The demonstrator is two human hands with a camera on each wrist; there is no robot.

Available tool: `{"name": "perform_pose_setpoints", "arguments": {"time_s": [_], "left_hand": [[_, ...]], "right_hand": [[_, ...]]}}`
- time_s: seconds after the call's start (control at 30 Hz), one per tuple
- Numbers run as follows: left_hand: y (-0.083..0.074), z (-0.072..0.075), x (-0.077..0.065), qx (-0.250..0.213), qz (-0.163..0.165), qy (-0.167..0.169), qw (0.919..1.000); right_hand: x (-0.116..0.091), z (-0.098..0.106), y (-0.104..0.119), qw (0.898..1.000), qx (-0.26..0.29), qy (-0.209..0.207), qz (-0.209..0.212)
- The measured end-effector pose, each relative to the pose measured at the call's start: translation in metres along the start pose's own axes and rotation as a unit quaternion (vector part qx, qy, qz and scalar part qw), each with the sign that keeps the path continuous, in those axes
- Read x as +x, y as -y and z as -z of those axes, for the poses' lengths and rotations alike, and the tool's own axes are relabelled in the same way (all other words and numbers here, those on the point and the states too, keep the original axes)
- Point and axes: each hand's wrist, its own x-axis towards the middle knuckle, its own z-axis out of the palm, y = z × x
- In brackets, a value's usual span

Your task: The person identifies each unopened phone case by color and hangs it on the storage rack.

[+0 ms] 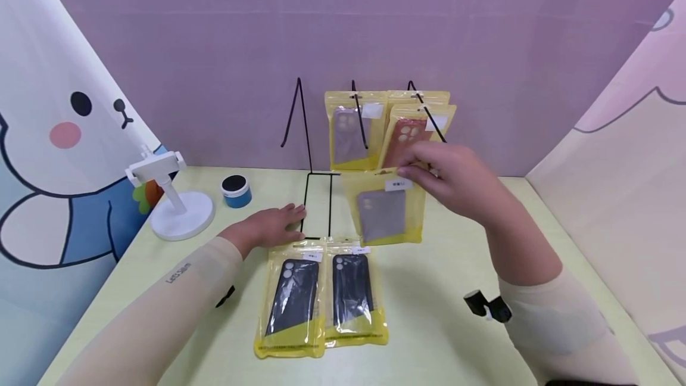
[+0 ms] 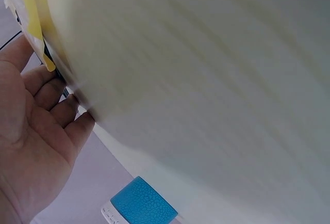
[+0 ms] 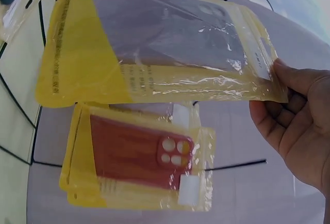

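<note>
My right hand [image 1: 452, 180] pinches the top corner of a yellow-edged clear pouch [image 1: 382, 213] holding a greyish-purple phone case, raised in front of a black wire display rack [image 1: 330, 205]. In the right wrist view, thumb and fingers grip the pouch's sealed end. Beside the rack's base, my left hand [image 1: 268, 226] rests with fingers spread, touching its left wire; in the left wrist view that hand [image 2: 38, 126] holds nothing. A pouch with a red case [image 1: 407, 136] and a pouch with a lilac case [image 1: 347, 136] hang from the rack's hooks, another pouch partly hidden behind.
Two pouches with black phone cases, a left one [image 1: 292, 296] and a right one [image 1: 352, 290], lie side by side before the rack. A small blue jar [image 1: 237, 194] and a white phone stand [image 1: 182, 213] stand at the left. A purple backdrop [image 1: 214, 76] rises behind.
</note>
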Motion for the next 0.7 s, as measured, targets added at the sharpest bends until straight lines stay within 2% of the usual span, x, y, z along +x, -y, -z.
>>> {"name": "perform_pose_setpoints", "arguments": {"time_s": [0.27, 0.4, 0.7], "left_hand": [[0.000, 0.001, -0.001, -0.002, -0.009, -0.003, 1.0000], [0.001, 0.001, -0.001, -0.003, -0.007, -0.002, 1.0000], [0.003, -0.002, 0.000, -0.002, -0.010, -0.005, 0.9999]], "right_hand": [[0.023, -0.016, 0.001, 0.999, 0.036, -0.040, -0.009], [0.031, -0.021, 0.001, 0.997, 0.043, -0.040, -0.040], [0.046, -0.029, -0.002, 0.995, 0.018, -0.018, -0.099]]}}
